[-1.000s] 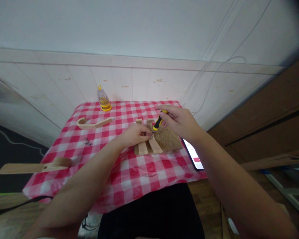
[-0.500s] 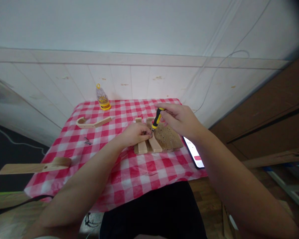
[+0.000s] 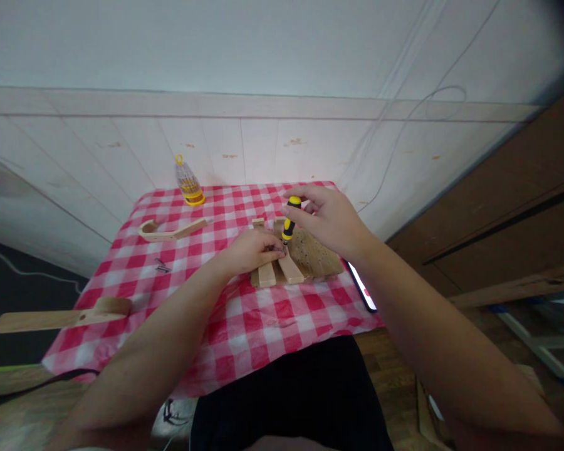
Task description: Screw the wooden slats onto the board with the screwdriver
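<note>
My right hand grips a yellow and black screwdriver with thumb and fingers at its handle. The screwdriver stands nearly upright, its tip down at a pale wooden piece. Right at that tip, the fingers of my left hand are pinched together; what sits between them is too small to make out. A second wooden piece lies alongside, partly under my left hand. Both pieces rest on a worn brown board with many small holes.
A red-and-white checked cloth covers the table. On it are a curved wooden part, some small metal pieces, a yellow-capped bottle and another wooden part jutting past the left edge. A phone lies by my right forearm.
The screwdriver has gone from leaning right to more upright, and my right hand has turned with it. My left hand stays at the tip. The whole view has shifted slightly.
</note>
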A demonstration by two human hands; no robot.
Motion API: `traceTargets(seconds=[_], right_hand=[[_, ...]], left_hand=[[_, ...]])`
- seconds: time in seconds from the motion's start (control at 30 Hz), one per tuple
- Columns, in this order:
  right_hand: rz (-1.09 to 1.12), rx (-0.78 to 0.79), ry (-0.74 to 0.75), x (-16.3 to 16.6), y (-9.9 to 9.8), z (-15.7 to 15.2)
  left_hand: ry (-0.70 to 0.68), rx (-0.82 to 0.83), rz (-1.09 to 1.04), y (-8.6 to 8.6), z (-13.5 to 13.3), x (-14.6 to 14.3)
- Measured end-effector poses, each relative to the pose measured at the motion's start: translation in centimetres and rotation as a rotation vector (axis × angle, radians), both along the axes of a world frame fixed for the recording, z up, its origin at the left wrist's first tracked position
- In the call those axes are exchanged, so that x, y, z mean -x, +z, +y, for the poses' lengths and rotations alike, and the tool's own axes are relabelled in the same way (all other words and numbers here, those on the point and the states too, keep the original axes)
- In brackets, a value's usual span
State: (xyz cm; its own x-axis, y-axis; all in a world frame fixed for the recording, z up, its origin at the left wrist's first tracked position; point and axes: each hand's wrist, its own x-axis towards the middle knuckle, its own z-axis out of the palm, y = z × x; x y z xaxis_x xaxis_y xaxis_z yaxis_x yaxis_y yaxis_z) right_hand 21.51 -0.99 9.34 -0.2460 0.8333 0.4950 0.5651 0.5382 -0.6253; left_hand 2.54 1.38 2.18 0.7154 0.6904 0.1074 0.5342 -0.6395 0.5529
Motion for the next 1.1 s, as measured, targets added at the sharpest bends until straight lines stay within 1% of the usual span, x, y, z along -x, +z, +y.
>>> traceTargets(seconds=[0.13,0.3,0.4,0.5,0.6,0.7,0.8,0.87,0.97,1.03,1.1], right_hand=[[-0.047,0.001,0.087,-0.4,0.4,-0.6],[-0.144,-0.023,0.12,-0.7,1.4,-1.1],[-0.135,-0.062,0.128,-0.5,1.3,-0.9],[-0.121,-0.125,0.126,-0.2,0.7,-0.6],[-0.124,-0.182,0.093,0.3,0.0,-0.6],[-0.078,-0.199,0.017,0.8,-0.6,-0.9],[-0.026,-0.192,-0.062,1.3,-1.1,-1.2],[-0.004,-0.189,-0.077,1.3,-1.3,-1.2],[-0.025,-0.196,0.003,0.9,-1.1,-1.2],[-0.074,-0.187,0.092,0.3,-0.6,-1.2],[-0.133,-0.161,0.151,-0.4,0.0,-1.2]], left_hand=[[0.018,-0.011,0.04,0.2,-0.1,-0.1],[0.014,-0.005,0.012,0.3,-0.1,-0.1],[0.037,-0.011,0.036,0.3,-0.2,-0.1],[0.062,-0.025,0.024,0.1,-0.2,-0.1],[0.025,-0.029,-0.046,-0.3,-0.1,0.0],[-0.01,-0.033,-0.072,-0.8,0.1,0.1],[0.005,-0.033,-0.049,-0.9,0.2,0.2],[0.021,-0.035,-0.035,-0.8,0.1,0.2],[0.013,-0.03,-0.036,-0.7,0.0,0.2],[-0.003,-0.023,-0.04,-0.6,-0.1,0.2],[-0.004,-0.022,-0.039,-0.5,-0.1,0.1]])
